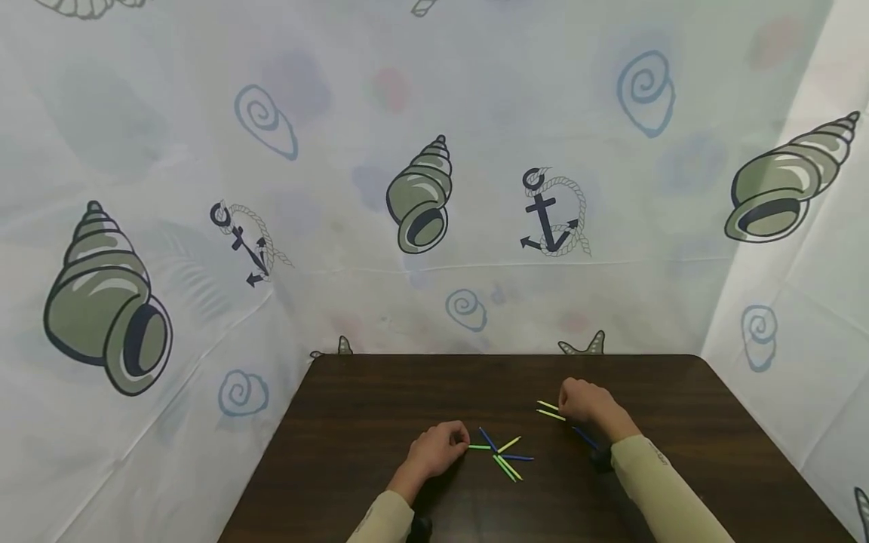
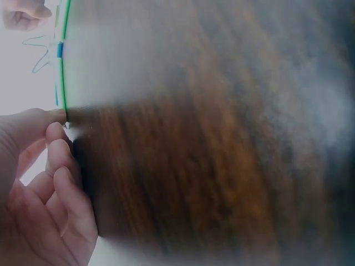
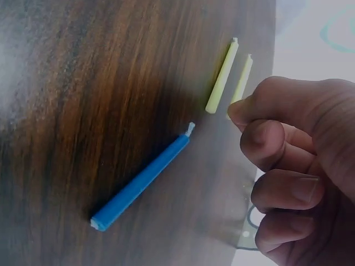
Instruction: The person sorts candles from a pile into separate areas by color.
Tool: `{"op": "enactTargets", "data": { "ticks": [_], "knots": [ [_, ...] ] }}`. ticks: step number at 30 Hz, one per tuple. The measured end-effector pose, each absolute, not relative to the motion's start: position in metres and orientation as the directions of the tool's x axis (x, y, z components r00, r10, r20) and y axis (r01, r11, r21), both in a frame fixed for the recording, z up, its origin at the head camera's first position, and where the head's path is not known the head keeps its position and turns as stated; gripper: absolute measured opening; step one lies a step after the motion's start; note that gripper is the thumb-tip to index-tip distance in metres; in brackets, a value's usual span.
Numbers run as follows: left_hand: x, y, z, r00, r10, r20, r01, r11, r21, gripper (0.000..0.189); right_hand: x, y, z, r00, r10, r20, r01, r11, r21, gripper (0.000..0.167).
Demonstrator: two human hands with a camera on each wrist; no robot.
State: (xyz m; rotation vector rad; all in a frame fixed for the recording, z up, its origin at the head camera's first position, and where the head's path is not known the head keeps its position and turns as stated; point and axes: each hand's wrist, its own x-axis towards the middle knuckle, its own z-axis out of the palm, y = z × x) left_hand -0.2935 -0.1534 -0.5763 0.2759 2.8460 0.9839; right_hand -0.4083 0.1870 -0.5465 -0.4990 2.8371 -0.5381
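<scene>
In the head view, several thin candles radiate from one middle point on the dark table. My left hand pinches the outer end of a green candle on the left of this star; the left wrist view shows thumb and forefinger at its tip. Two blue candles, a yellow candle and other green or yellow candles form the remaining rays. Farther right, my right hand pinches the end of the far yellow candle. A second yellow candle lies parallel, and a blue candle lies nearer the wrist.
The dark wooden table has rounded far corners. Behind and beside it hangs a pale cloth printed with shells and anchors. Dark wrist straps show below both hands.
</scene>
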Motion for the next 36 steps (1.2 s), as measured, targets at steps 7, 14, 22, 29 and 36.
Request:
{"op": "enactTargets", "data": {
  "ticks": [7, 14, 22, 29, 36],
  "knots": [
    [-0.293, -0.152, -0.575, -0.975, 0.220, -0.043, 0.147, 0.773, 0.617, 0.006, -0.413, 0.191, -0.545, -0.921, -0.351, -0.173, -0.252, 0.870, -0.425, 0.045],
    [-0.294, -0.153, -0.576, -0.974, 0.223, -0.040, 0.154, 0.782, 0.604, 0.005, -0.413, 0.194, -0.548, -0.913, -0.360, -0.189, -0.249, 0.863, -0.440, 0.046],
    [-0.294, -0.154, -0.577, -0.973, 0.229, -0.036, 0.160, 0.777, 0.608, 0.006, -0.411, 0.194, -0.552, -0.927, -0.347, -0.145, -0.251, 0.858, -0.449, 0.043],
    [-0.291, -0.154, -0.575, -0.974, 0.225, -0.005, 0.178, 0.782, 0.598, 0.010, -0.407, 0.192, -0.552, -0.929, -0.344, -0.137, -0.253, 0.859, -0.445, 0.043],
    [-0.291, -0.154, -0.572, -0.973, 0.230, -0.014, 0.176, 0.783, 0.597, 0.008, -0.403, 0.192, -0.552, -0.938, -0.326, -0.119, -0.251, 0.874, -0.417, 0.029]
  ]
}}
